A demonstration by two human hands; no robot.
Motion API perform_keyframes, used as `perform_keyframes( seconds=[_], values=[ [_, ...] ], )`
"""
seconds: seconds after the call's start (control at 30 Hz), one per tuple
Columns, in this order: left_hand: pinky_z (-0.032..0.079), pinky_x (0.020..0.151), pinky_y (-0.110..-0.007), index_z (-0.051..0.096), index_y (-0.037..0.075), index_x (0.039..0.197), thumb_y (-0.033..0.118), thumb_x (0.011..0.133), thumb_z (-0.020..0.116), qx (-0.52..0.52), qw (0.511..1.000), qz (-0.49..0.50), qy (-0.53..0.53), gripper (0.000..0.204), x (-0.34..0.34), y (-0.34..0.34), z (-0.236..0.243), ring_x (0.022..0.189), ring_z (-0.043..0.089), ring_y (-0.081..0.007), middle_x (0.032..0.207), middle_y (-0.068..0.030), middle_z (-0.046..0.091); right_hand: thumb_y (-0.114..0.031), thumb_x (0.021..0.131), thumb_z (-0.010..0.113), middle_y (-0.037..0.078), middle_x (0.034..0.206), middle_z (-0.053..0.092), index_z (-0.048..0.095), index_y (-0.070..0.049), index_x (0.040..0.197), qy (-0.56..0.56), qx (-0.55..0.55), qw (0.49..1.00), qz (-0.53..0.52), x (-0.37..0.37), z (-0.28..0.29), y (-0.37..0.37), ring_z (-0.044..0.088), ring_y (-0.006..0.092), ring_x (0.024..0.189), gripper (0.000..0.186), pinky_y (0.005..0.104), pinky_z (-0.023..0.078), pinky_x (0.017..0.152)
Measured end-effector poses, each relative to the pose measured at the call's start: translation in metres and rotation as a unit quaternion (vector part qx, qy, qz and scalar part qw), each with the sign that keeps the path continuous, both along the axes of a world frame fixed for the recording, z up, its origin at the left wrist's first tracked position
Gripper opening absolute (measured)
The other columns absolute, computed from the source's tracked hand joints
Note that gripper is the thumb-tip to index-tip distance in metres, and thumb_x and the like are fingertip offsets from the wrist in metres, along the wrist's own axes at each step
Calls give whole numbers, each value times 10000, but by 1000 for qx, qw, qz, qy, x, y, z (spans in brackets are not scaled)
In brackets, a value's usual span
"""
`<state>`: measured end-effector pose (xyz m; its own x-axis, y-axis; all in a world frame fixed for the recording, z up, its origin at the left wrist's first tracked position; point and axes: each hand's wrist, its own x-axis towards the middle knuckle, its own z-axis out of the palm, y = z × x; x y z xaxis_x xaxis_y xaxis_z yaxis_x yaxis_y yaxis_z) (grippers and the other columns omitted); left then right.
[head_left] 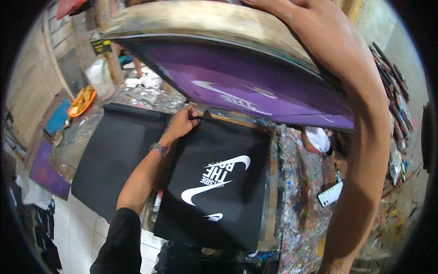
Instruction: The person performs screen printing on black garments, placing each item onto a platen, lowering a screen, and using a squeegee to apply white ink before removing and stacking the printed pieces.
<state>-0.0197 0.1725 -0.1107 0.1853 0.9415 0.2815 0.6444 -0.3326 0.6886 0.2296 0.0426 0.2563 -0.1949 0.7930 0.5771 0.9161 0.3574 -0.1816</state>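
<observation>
A wood-edged printing screen [214, 75] with purple mesh stands tilted up at the far side of the table. My right hand [278, 6] grips its raised wooden edge at the top of the view; its fingertips are partly cut off. Below the screen, a black fabric piece [219, 228] with white printed shapes and lettering lies flat on a board. At that piece's far left corner, my left hand [184, 122] is closed in a pinch on the fabric edge. Another black fabric piece [121, 155], plain, lies to the left, partly behind my left forearm.
Paint stains cover the table [296, 223]. A phone [331, 194] and a tub with white contents [316, 140] sit to the right. An orange tray of food [82, 101] and a clear plastic bag [100, 80] are at the far left. A purple panel [49, 169] leans at the left.
</observation>
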Motion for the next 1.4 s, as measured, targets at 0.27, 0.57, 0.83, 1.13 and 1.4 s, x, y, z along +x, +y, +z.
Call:
perform_keyframes(
  seconds=[0.27,0.57,0.83,1.13,1.4],
  values=[
    [501,896,-327,681,-56,1155,93,878,710,170,869,419,-201,315,-300,-261,20,980,644,-190,1076,-107,705,-818,797,543,304,878,710,752,64,942,4,61,998,-19,-32,4,1,719,417,900,918,465,534,834],
    [510,887,-341,628,-24,1209,5,870,717,199,716,612,-269,352,-378,-412,-54,972,634,-208,1091,-111,681,-776,824,572,252,947,711,742,54,1030,22,105,993,-50,6,21,9,692,370,948,872,423,503,878],
    [254,1166,-596,543,74,1405,512,796,796,-48,970,68,227,793,-86,-374,-32,1426,337,-467,1536,-231,399,-737,890,501,338,1010,690,721,90,943,-66,24,997,22,-31,16,-3,683,462,1017,858,500,529,906],
    [175,1171,-637,541,131,1436,447,737,824,-47,959,-84,266,818,-36,-370,-57,1437,354,-444,1526,-278,408,-707,889,515,311,1088,687,729,59,1028,-54,38,996,54,14,17,-9,670,455,1057,807,477,516,946],
    [140,1202,-622,585,122,1401,399,722,844,-54,962,-54,261,777,-39,-380,-49,1465,318,-426,1552,-251,395,-729,854,547,276,975,721,763,10,914,-28,124,988,92,-8,-10,5,712,416,961,772,460,548,860]
  ],
)
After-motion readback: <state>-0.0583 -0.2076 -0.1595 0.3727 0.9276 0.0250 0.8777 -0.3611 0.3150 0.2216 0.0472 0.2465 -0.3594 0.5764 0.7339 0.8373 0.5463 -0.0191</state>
